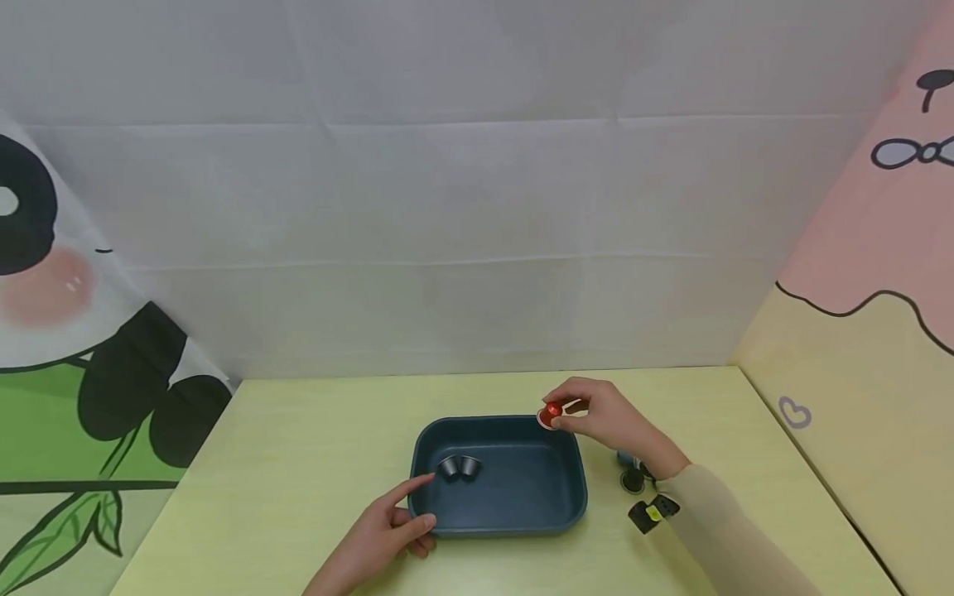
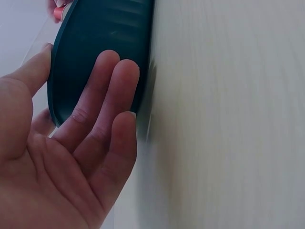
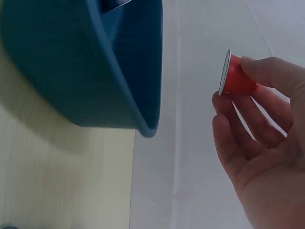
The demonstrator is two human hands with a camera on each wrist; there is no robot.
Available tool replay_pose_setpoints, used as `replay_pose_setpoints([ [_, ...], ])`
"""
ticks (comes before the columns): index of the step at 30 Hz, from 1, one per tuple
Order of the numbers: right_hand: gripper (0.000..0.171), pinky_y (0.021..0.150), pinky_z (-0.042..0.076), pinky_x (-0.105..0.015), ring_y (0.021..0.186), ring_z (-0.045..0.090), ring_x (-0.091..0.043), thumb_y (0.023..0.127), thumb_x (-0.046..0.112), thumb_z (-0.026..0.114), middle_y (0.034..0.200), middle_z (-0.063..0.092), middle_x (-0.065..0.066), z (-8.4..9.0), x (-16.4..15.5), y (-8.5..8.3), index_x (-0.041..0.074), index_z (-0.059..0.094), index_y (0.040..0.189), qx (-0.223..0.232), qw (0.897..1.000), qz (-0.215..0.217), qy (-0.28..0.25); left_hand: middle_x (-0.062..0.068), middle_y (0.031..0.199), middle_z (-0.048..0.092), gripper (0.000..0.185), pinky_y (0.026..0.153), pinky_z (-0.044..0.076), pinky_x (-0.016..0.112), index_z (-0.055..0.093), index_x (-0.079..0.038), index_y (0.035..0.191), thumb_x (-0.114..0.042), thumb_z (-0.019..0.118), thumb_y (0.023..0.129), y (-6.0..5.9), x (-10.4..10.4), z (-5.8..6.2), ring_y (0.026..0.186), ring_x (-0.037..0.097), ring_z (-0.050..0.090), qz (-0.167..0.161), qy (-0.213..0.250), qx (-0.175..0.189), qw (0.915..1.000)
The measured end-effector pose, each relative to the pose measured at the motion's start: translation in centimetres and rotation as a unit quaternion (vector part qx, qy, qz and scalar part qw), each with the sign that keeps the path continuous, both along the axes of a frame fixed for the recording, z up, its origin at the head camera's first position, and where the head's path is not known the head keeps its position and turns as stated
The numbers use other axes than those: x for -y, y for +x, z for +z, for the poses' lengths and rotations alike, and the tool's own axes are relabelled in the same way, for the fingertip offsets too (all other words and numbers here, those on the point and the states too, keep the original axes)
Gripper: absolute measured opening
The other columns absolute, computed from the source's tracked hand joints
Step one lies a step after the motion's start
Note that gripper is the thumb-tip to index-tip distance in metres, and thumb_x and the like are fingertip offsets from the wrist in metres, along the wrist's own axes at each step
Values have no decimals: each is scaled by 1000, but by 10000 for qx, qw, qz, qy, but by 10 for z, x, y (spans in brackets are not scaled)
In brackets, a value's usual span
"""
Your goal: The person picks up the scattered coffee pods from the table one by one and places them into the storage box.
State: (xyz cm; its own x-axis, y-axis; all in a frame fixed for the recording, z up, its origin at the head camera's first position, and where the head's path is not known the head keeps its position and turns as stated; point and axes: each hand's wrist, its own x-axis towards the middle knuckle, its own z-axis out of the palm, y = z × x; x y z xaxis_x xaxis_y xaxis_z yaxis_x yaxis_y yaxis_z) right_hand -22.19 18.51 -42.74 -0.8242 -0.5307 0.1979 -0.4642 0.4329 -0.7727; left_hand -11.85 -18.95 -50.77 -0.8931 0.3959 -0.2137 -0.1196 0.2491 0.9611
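Note:
My right hand [image 1: 599,414] pinches a red coffee capsule [image 1: 551,413] between thumb and fingers, above the back right corner of a dark blue tray [image 1: 514,521]. In the right wrist view the capsule [image 3: 239,77] lies on its side, its pale lid toward the tray and apart from it. My left hand [image 1: 383,534] holds the tray's front left corner, with thumb and index finger at the rim. Its other fingers lie along the outer wall [image 2: 71,47] in the left wrist view. Two dark capsules [image 1: 469,468] lie side by side in the tray's left part.
Right of the tray, beside and partly behind my right forearm, are a dark capsule [image 1: 633,480] and a bluish one [image 1: 624,457]. A small black device with a yellow mark [image 1: 653,512] sits at my right wrist. A pale wall cloth [image 1: 462,314] rises behind the table [image 1: 298,463].

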Motion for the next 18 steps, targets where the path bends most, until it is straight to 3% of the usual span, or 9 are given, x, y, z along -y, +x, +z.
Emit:
replay_pose_setpoints([
  [13,28,77,56,-31,98,67,-28,90,12,75,111,67,-9,-5,30,-15,4,70,116,723,9962,257,-406,20,80,72,69,72,57,32,35,-6,154,-27,67,97,0,1,0,74,35,72,-52,59,-1,10000],
  [18,28,77,56,-30,94,68,-23,90,16,76,109,70,-6,-6,44,-23,7,71,116,679,9971,265,-224,19,80,72,68,72,57,32,35,-6,154,-25,67,98,0,1,0,74,35,71,-50,75,-2,10000],
])
